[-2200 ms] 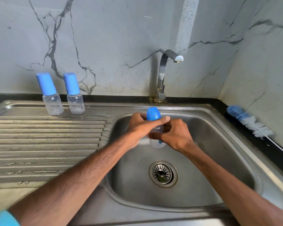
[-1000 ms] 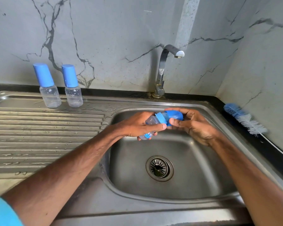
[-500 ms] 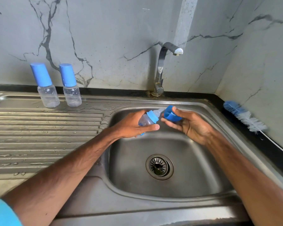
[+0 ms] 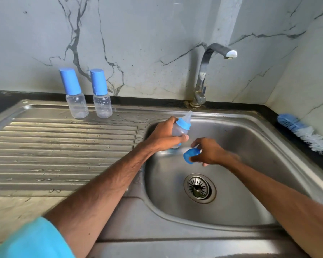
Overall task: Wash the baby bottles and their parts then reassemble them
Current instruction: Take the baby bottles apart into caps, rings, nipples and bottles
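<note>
Left hand [image 4: 163, 137] grips a small clear baby bottle [image 4: 178, 130] over the sink basin [image 4: 250, 183], fingers curled round its body, thumb across the front; bottle tilted, blue collar ring [image 4: 183, 123] and clear teat [image 4: 187, 115] pointing up and right toward the tap [image 4: 203, 75]. Right hand [image 4: 210, 151] just beside it, lower in the basin — fingers clamped on a loose blue cap [image 4: 190, 156], open end facing down-left; cap and bottle apart, not touching. 2 more capped bottles, one [image 4: 74, 94] left of the other [image 4: 101, 94], stand upright side by side at the back of the wet ribbed drainboard [image 4: 63, 146], near the marble wall. Blue-and-white bottle brush [image 4: 302, 132] lies on the dark counter right of the sink — well apart from both hands. Drain strainer [image 4: 199, 188] sits below the hands.
</note>
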Available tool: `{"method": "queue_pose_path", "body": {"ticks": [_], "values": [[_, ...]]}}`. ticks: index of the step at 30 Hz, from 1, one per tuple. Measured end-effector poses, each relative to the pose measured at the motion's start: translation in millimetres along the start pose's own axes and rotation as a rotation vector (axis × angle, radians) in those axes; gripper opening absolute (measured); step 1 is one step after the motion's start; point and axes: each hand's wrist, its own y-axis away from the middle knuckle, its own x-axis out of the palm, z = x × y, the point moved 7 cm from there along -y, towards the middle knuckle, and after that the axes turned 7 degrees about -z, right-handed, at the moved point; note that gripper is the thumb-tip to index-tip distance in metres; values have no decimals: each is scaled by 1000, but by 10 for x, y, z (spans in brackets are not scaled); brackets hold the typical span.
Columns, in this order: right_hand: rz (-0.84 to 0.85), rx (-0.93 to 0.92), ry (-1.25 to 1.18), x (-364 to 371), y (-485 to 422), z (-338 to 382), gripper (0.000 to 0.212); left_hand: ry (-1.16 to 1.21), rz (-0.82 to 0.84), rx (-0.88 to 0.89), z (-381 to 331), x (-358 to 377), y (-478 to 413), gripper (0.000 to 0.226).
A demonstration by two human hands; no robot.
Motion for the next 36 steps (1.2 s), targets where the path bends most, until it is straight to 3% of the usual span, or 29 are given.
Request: {"method": "queue_pose_path", "body": {"ticks": [3, 8, 12, 14, 16, 19, 20, 25, 29, 36], "values": [[-66, -98, 283, 186, -170, 147, 51, -21, -32, 16, -14, 4, -35, 57], [22, -93, 378, 579, -257, 79, 62, -43, 1, 45, -1, 67, -30, 58], [36, -86, 322, 420, -255, 66, 75, -47, 8, 46, 1, 97, -10, 65], [5, -30, 232, 101, -271, 42, 55, 7, 9, 17, 2, 107, 0, 72], [-6, 49, -63, -234, -206, 4, 29, 32, 6, 1, -4, 114, 19, 74], [76, 63, -742, -607, 146, 97, 29, 21, 8, 32, -66, 171, 50, 74], [91, 30, -854, -679, 259, 156, 30, 29, 6, 47, -93, 188, 62, 73], [-13, -24, -817, -730, 370, 156, 40, 7, -1, 229, -347, 220, 116, 70], [-71, 21, -995, -804, 402, 3, 41, 31, -36, 270, -363, 207, 143, 67], [39, 95, -1103, -790, 454, -194, 55, 448, 67, 162, -365, 192, 168, 49]]}}
